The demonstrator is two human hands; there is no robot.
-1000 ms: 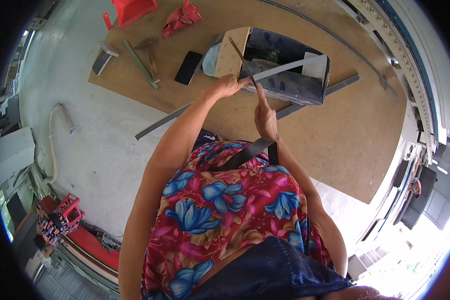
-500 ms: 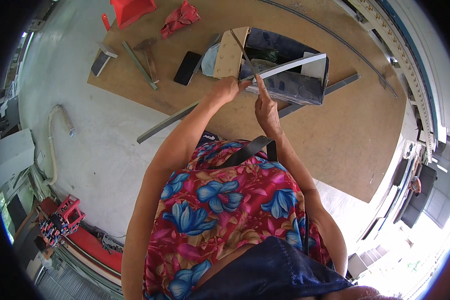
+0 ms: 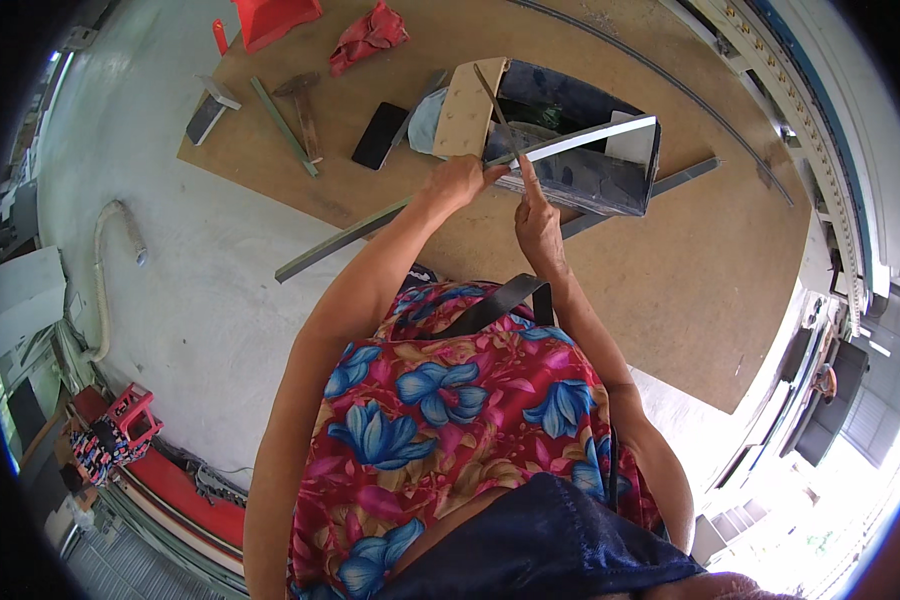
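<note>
My left hand (image 3: 458,181) is closed around a long grey metal bar (image 3: 345,240), which slants from the lower left up to the right. The bar's bright far end rests over an open dark box (image 3: 595,185). In my right hand (image 3: 538,226) is a slim dark file (image 3: 494,100), its index finger stretched along the tool. The file crosses the bar just right of my left hand, its tip pointing up and away over the box's edge. How my right palm grips the handle is hidden.
On the brown board table (image 3: 670,300) lie a phone (image 3: 379,136), a hammer (image 3: 303,112), a short green-grey strip (image 3: 285,128), a red cloth (image 3: 369,38) and a red dustpan (image 3: 273,20). Another grey bar (image 3: 680,176) runs beneath the box. A curved dark strip (image 3: 670,80) lies along the far side.
The view has shifted slightly, so the table things sit a little further right and lower. The file has slid a little toward me across the bar; both hands keep their holds.
</note>
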